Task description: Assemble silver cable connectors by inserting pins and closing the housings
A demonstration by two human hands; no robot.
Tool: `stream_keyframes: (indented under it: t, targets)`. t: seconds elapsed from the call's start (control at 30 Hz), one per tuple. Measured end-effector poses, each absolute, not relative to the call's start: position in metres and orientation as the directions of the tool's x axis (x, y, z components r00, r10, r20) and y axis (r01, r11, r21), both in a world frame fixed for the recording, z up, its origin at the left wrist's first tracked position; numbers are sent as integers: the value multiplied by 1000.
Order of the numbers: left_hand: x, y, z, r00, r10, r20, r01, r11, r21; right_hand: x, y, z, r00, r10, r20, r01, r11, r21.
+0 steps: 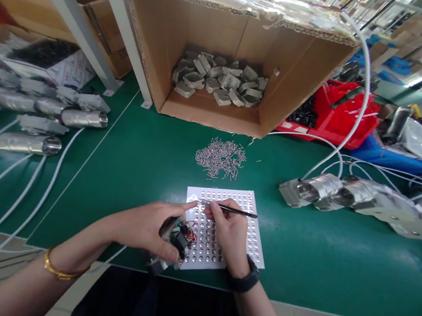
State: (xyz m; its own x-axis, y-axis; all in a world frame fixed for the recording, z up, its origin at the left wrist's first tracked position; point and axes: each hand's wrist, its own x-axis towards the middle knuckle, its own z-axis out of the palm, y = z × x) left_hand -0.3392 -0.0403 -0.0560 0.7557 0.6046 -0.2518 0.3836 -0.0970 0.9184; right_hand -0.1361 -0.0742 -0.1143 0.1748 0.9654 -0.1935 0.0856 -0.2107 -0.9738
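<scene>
My left hand (138, 225) is wrapped round a grey metal housing (158, 266) with an exposed circuit board and coloured wires (185, 235). Its index finger stretches out to the upper left of a white sheet (193, 193), near the tweezers' tip. Rows of small round, shiny, clear-looking dots cover this sheet. Pinched in my right hand (230, 233) is a pair of dark tweezers (242, 212), pointing left, with the tip over the top left rows. Whether the tip grips a dot is too small to tell. The housing's underside is hidden by my left hand.
Behind the sheet lies a pile of small screws or pins (221, 158). A cardboard box (146, 30) on its side holds grey cast covers (221, 81). Cabled metal units stand left (28, 143) and right (361, 194). A red bin (356, 120) sits back right.
</scene>
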Motion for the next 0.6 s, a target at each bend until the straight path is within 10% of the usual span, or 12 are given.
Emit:
stream_keyframes:
  t: [0.43,0.6]
  targets:
    - [-348,-41,-57,755,594,-278,331,20,943,-133,-77,-120,163,971,-174,80,-189,-979]
    - [-358,-49,-56,557,811,-181,325,-12,946,-135,-78,-123,184,965,-185,-26,-184,-983]
